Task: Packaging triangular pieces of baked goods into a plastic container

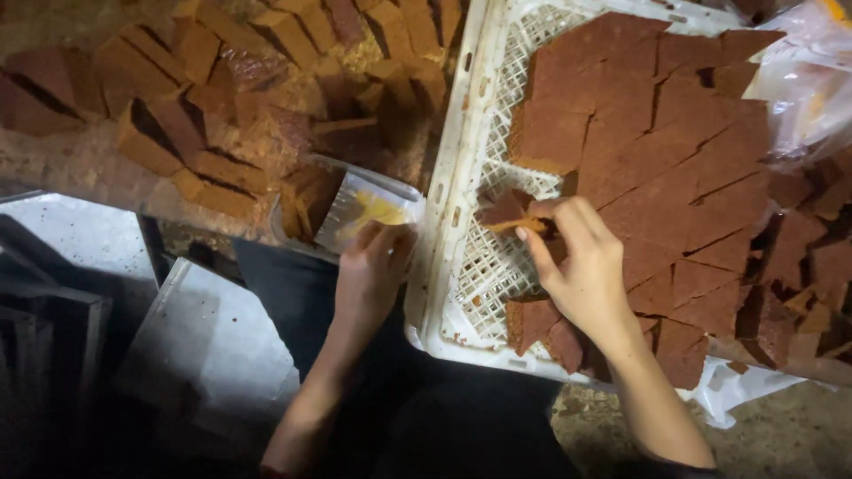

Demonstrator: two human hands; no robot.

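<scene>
Right hand (581, 266) is pinching one brown cake slice (506, 213) between thumb and fingertips, held just above the bare lattice floor of the white plastic crate (461, 151). Left hand (368, 266) grips the near edge of a clear plastic bag (364, 208), fingers curled on the rim; the mouth looks propped open, facing the crate. The bag already holds a few slices (306, 200), stood on edge.

Where things lie:
- Crate's right half is covered with flat cut slices (657, 151), packed edge to edge. Bare patch only where the right hand works.
- Loose stack of more slices (222, 98) on the worktop (80, 164), upper left, just behind the bag.
- Crumpled clear plastic (812, 80) at top right, over the crate's far corner.
- Grey flat sheets (204, 337) lower left, well apart from the work.

Judgement on handling:
- Slices look soft and crumbly. Pinch at the thick middle, not a corner, or it will likely snap.
- Keep the bag mouth wide with the left hand; a slack film edge would catch the slice and shed crumbs.
- Slide it in on edge, parallel to the ones inside, so they stay in a tidy row.
- Crate rim sits between slice and bag: lift clear of it, don't drag.
- Light is poor; cannot tell whether the slice is whole or already chipped.
</scene>
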